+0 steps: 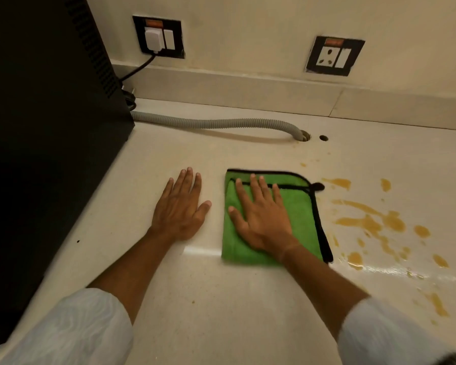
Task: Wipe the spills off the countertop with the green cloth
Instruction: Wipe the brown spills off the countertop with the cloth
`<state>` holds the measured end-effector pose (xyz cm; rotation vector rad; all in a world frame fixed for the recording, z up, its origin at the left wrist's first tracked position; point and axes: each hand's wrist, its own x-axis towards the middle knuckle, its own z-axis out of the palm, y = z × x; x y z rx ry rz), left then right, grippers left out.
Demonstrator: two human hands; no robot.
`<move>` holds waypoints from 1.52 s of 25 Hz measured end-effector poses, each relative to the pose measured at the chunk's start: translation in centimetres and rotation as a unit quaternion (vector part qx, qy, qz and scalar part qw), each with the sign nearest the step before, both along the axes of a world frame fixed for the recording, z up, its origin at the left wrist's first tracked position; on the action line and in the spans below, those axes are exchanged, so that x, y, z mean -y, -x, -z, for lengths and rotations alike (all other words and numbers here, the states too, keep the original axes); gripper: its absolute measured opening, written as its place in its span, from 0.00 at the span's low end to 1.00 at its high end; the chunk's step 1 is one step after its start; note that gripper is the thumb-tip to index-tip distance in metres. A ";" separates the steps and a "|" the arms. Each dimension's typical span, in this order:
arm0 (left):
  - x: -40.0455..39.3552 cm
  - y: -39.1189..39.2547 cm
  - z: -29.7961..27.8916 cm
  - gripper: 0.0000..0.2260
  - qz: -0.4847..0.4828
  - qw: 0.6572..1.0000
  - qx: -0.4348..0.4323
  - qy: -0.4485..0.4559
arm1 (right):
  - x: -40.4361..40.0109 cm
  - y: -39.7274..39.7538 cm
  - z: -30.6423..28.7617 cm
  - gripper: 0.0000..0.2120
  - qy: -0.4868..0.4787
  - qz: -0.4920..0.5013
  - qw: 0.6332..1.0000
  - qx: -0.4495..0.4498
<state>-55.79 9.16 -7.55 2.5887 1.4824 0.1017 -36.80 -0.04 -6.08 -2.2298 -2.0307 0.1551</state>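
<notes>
Worktop: pale cream stone worktop (221, 312), glossy near the front edge.
Cloth: folded green microfibre cloth with black trim (300, 206), lying flat mid-worktop, just left of the stains.
Right hand (261, 219): fingers spread, palm pressed flat on the cloth.
Left hand (179, 209): fingers extended, palm flat on bare worktop, just left of the cloth.
Spills: amber-brown liquid spills (374, 222), scattered right of the cloth.
Far side: grey ribbed hose (221, 123) entering a worktop hole.
Left: tall black appliance (42, 127).
</notes>
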 end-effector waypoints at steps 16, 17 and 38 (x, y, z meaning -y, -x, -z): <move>0.1 -0.2 -0.8 0.32 -0.001 1.000 -0.008 0.015 | 8.3 -1.5 1.2 0.34 -0.026 -0.013 1.000 -0.003; 0.1 -0.2 -0.8 0.32 0.002 1.000 -0.010 0.018 | 9.2 -2.5 1.5 0.34 -0.024 0.025 0.999 -0.001; 0.2 0.1 -0.3 0.35 0.002 1.000 0.019 0.005 | -6.5 -17.6 0.6 0.45 0.028 0.215 0.976 0.032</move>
